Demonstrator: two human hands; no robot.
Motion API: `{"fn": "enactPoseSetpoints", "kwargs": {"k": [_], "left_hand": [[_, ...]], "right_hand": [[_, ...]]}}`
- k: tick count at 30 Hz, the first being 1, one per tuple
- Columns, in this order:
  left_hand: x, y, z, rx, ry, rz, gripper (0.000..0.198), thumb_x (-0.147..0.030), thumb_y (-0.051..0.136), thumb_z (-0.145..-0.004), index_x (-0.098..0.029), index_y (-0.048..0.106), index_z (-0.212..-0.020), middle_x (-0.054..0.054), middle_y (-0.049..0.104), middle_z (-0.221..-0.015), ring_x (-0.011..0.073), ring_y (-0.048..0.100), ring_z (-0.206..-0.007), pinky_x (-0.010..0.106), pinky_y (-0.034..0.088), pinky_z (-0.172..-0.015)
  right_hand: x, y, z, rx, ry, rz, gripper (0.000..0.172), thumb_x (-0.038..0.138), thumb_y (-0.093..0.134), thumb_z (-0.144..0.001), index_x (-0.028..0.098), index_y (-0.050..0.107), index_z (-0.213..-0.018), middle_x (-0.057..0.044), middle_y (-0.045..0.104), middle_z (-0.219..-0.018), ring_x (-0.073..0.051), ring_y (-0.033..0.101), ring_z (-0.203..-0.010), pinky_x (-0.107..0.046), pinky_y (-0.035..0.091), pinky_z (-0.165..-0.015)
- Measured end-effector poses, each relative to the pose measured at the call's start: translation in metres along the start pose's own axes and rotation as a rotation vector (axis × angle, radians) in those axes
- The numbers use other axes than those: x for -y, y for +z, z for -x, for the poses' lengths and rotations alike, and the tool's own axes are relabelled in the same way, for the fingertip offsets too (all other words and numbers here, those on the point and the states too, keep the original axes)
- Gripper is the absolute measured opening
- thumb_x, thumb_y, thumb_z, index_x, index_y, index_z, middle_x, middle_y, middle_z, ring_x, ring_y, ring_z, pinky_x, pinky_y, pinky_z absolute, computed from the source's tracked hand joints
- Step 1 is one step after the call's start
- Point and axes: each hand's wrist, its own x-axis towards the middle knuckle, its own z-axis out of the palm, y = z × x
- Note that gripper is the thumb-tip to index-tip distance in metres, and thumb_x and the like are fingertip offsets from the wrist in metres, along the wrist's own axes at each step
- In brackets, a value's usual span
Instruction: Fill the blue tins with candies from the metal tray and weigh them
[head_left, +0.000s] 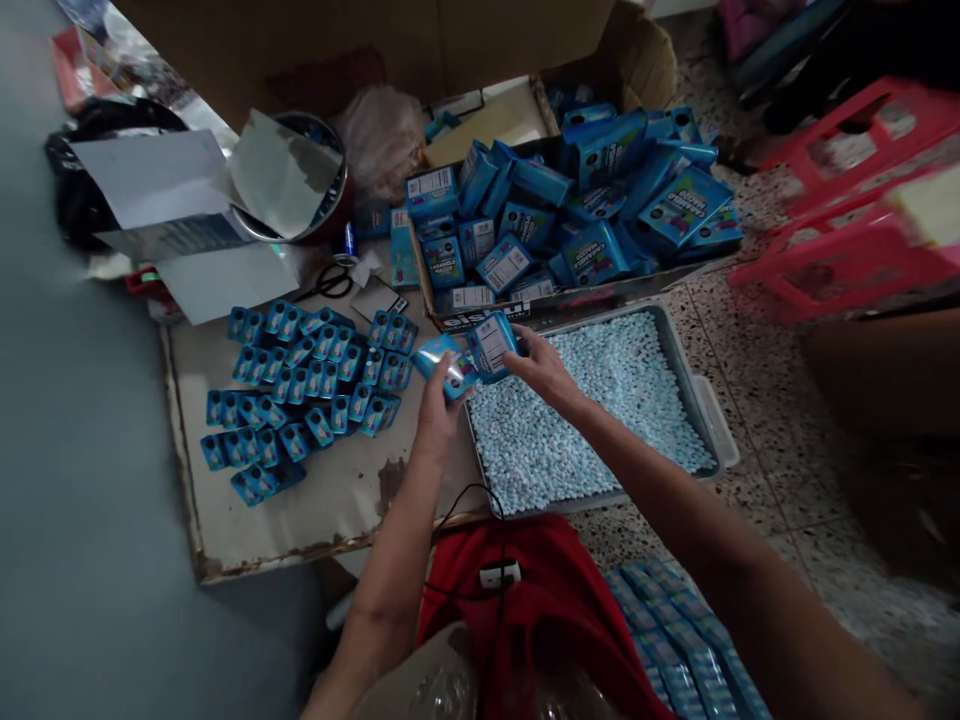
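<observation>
Over the near left corner of a tray, my left hand grips a shiny blue candy box, tilted, with colourful print. Close beside it, my right hand holds another blue candy box, its white label panel turned up. The two boxes nearly meet; I cannot tell whether they touch. Beneath my right forearm lies the grey tray, filled with small pale blue and white candies. Several blue candy packs with dark round openings stand in rows on the table to the left.
An open carton heaped with blue candy boxes stands behind the tray. Scissors, a can and a metal pot occupy the back left. Red plastic stools are at right; blue packs lie below.
</observation>
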Motion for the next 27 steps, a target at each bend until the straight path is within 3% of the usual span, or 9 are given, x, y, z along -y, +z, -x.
{"fn": "enactPoseSetpoints", "kwargs": {"k": [4, 7, 10, 16, 21, 27], "left_hand": [[-0.004, -0.018, 0.003, -0.009, -0.331, 0.128, 0.067, -0.075, 0.082, -0.089, -0.023, 0.068, -0.130, 0.007, 0.081, -0.107, 0.0296, 0.084, -0.088, 0.056, 0.072, -0.087], [0.001, -0.023, 0.010, 0.045, -0.505, 0.201, 0.069, -0.085, 0.066, -0.097, -0.022, 0.070, -0.125, 0.008, 0.081, -0.101, 0.0316, 0.084, -0.084, 0.067, 0.070, -0.092], [0.009, -0.021, 0.015, 0.049, -0.571, 0.230, 0.065, -0.084, 0.063, -0.100, -0.024, 0.073, -0.123, 0.008, 0.082, -0.096, 0.0332, 0.083, -0.088, 0.070, 0.067, -0.098], [0.022, -0.012, 0.018, -0.014, -0.520, 0.219, 0.061, -0.079, 0.058, -0.105, -0.024, 0.076, -0.122, 0.009, 0.083, -0.099, 0.0318, 0.083, -0.099, 0.055, 0.068, -0.099], [0.033, 0.001, 0.021, 0.023, -0.328, 0.275, 0.064, -0.079, 0.053, -0.109, -0.025, 0.075, -0.136, 0.008, 0.086, -0.116, 0.0306, 0.080, -0.119, 0.054, 0.066, -0.111], [0.034, 0.009, 0.015, -0.025, -0.205, 0.260, 0.059, -0.066, 0.039, -0.119, -0.021, 0.078, -0.121, 0.008, 0.086, -0.124, 0.0245, 0.079, -0.130, 0.034, 0.066, -0.111]], "right_hand": [[0.000, -0.006, 0.012, 0.001, -0.067, 0.124, 0.061, 0.039, 0.073, -0.078, 0.020, 0.083, -0.135, -0.008, 0.086, -0.113, -0.033, 0.078, -0.100, -0.046, 0.062, -0.095], [0.008, -0.002, 0.019, -0.011, -0.186, 0.292, 0.052, 0.040, 0.078, -0.081, 0.024, 0.087, -0.129, -0.011, 0.086, -0.120, -0.037, 0.078, -0.108, -0.049, 0.061, -0.098], [0.016, 0.007, 0.019, 0.032, -0.299, 0.422, 0.046, 0.041, 0.081, -0.086, 0.027, 0.088, -0.130, -0.012, 0.085, -0.117, -0.036, 0.077, -0.108, -0.047, 0.062, -0.096], [0.009, 0.016, 0.017, 0.111, -0.295, 0.369, 0.049, 0.043, 0.086, -0.090, 0.026, 0.085, -0.136, -0.011, 0.084, -0.120, -0.032, 0.077, -0.102, -0.044, 0.060, -0.097], [0.001, 0.034, 0.031, 0.182, -0.375, 0.421, 0.056, 0.055, 0.086, -0.096, 0.024, 0.080, -0.143, -0.015, 0.077, -0.118, -0.039, 0.072, -0.115, -0.052, 0.058, -0.105], [-0.021, 0.049, 0.041, 0.240, -0.386, 0.396, 0.098, 0.041, 0.100, -0.073, 0.019, 0.057, -0.159, -0.020, 0.062, -0.143, -0.043, 0.065, -0.129, -0.058, 0.061, -0.107]]}}
